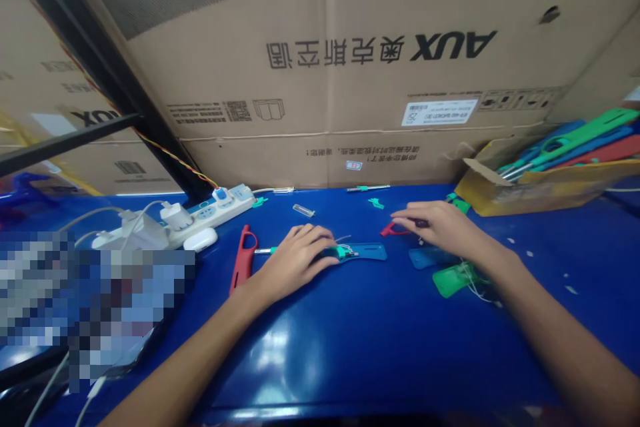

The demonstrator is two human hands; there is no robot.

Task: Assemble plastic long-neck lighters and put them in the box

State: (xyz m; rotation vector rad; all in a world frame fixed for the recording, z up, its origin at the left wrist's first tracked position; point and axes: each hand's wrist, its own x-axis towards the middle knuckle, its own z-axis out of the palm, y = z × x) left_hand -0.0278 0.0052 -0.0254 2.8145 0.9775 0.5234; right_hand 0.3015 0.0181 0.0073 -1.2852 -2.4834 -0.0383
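Observation:
My left hand [305,257] is curled over a green lighter part [344,251] with thin white wires, thumb and fingers closed about it. Under that part lies a blue lighter shell [373,252]. A red lighter shell [244,260] rests left of the hand, beside a metal tube [263,251]. My right hand [440,227] pinches a short dark-handled tool [421,222], its tip not visible. Just below those fingertips is a red ring-shaped piece [393,231]; whether they touch it I cannot tell. A blue shell piece [427,257] and a green shell piece [449,281] lie under the right wrist.
A yellow box [487,190] of colourful lighters stands at right. Along the back are a clear plastic piece [303,211], a small green piece [376,203] and a metal tube [369,188]. A power strip [210,213], white case [200,239] and blurred-out device [130,313] occupy the left. Cardboard [325,100] backs the table.

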